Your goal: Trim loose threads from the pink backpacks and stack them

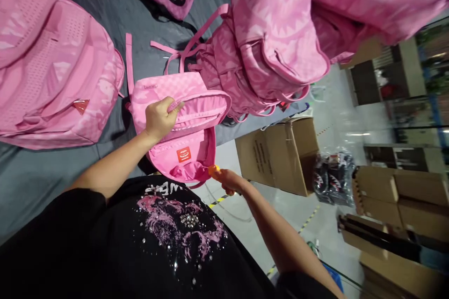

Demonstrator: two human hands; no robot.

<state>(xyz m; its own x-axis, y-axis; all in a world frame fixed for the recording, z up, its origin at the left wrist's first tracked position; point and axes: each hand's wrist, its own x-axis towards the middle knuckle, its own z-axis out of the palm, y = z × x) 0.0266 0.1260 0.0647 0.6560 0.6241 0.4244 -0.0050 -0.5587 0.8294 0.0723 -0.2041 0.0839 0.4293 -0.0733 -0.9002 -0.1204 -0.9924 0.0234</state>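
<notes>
An unzipped pink backpack [168,88] lies on the grey-covered table in front of my body. Its main compartment gapes toward me, showing a pink lining with a red label [183,154]. My left hand [163,114] pinches the front panel at the edge of the opening, thumb on top. In the fist of my right hand [229,181] is a small yellow-orange tool [213,170], its tip beside the lower right rim of the bag. Most of the tool is hidden by the fingers, so its exact kind does not show.
Another pink backpack [59,70] lies at left on the grey cloth [108,11]. Stacked pink backpacks [273,32] rise at the right table edge. Beyond it, an open cardboard box [270,156], plastic-wrapped dark bags [335,177] and more cartons [417,191] stand on the floor.
</notes>
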